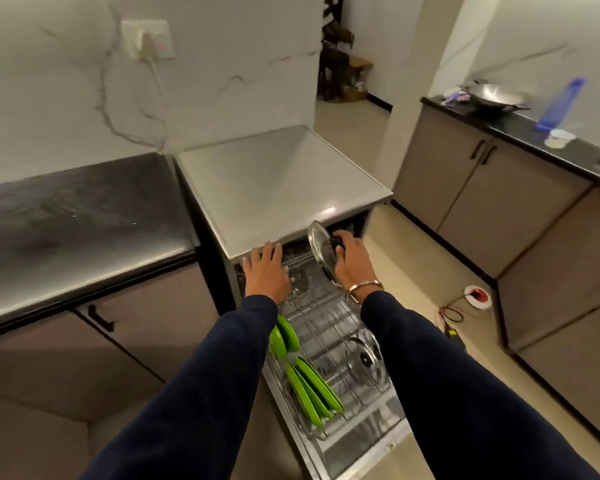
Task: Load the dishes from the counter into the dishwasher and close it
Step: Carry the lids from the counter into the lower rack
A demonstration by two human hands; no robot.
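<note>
Two dark counters [84,209] flank the dishwasher [274,181]; right hand [352,258] grips a lid [321,247], left hand [265,271] spread.

One wide-angle view only, worn on the person's head, looking forward and steeply down. It sits close above the open dishwasher [284,188], whose pulled-out rack [329,327] runs from centre toward 6 o'clock. Both sleeved arms enter from 6 o'clock. The dark surface [77,216] lies at 9 o'clock, another surface [520,129] at 2 o'clock. Straight edges bow near the borders.
</note>
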